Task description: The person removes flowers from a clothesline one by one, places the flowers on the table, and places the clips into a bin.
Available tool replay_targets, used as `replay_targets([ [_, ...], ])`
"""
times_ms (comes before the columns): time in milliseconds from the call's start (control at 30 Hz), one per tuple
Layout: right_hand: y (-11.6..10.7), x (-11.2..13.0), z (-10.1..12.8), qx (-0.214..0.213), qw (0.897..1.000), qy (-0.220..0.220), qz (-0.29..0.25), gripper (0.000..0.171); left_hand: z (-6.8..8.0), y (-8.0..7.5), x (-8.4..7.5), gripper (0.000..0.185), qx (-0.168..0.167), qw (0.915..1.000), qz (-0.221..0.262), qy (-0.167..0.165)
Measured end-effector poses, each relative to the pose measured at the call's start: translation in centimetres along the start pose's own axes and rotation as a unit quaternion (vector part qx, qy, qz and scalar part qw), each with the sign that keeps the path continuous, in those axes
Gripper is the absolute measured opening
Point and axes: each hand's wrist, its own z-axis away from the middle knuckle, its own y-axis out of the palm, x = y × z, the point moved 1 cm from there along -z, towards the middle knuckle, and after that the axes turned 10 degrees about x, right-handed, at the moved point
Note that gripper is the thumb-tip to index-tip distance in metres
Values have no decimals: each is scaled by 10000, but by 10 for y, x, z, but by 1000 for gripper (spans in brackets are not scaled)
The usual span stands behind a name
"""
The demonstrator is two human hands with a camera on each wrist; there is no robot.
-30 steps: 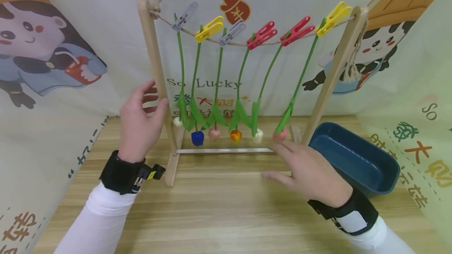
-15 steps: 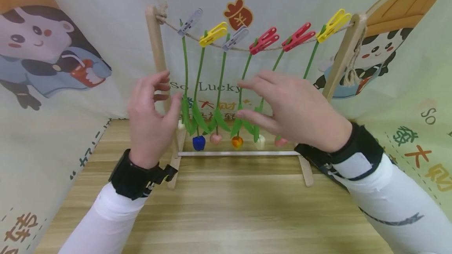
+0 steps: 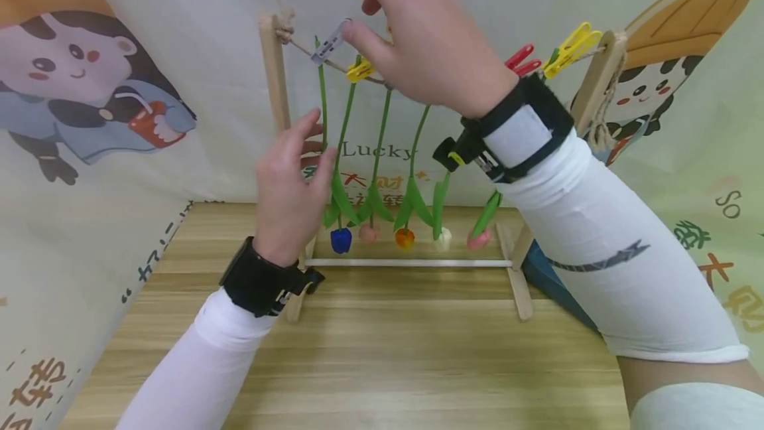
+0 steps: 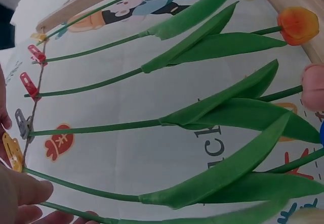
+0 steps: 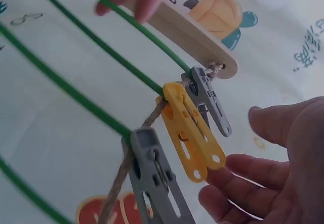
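Artificial tulips hang head down from a twine line (image 4: 41, 72), each stem clipped by a clothespin. In the head view my right hand (image 3: 430, 45) is raised before the line, thumb and fingers apart, close to the leftmost grey clothespin (image 3: 329, 42) and the yellow clothespin (image 3: 360, 70). The right wrist view shows its fingertips by the yellow clothespin's lower end; whether they touch is unclear. My left hand (image 3: 290, 194) is lower, beside the leftmost green stem (image 3: 323, 98), fingers loosely spread. It covers that stem's flower. A blue tulip (image 3: 341, 241) hangs just right of it.
A wooden frame (image 3: 274, 75) carries the twine, with a white rod (image 3: 412, 263) across its foot. Orange (image 3: 404, 239), white (image 3: 443, 239) and pink tulip heads (image 3: 479, 238) hang above the rod. A dark blue basin (image 3: 555, 287) stands at right, partly behind my right arm.
My right hand has risen from the rightmost pink tulip up and left to the clothespins. My left hand has moved right, from the left post to the leftmost stem.
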Motion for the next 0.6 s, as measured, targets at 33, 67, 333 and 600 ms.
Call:
replay_targets([
  [33, 0, -1, -4, 118, 9998, 121, -67, 49, 0, 1, 0, 50, 11, 10000, -8, -42],
  [67, 1, -1, -8, 235, 9993, 241, -151, 47, -1, 2, 0, 49, 19, 10000, -6, -76],
  [333, 5, -2, -17, 555, 9958, 510, -528, 36, -1, 5, 2, 40, -55, 9996, -258, -102],
  [600, 6, -2, -17, 92, 9969, 487, -611, 28, -3, 6, 1, 39, -70, 9995, -307, -77],
])
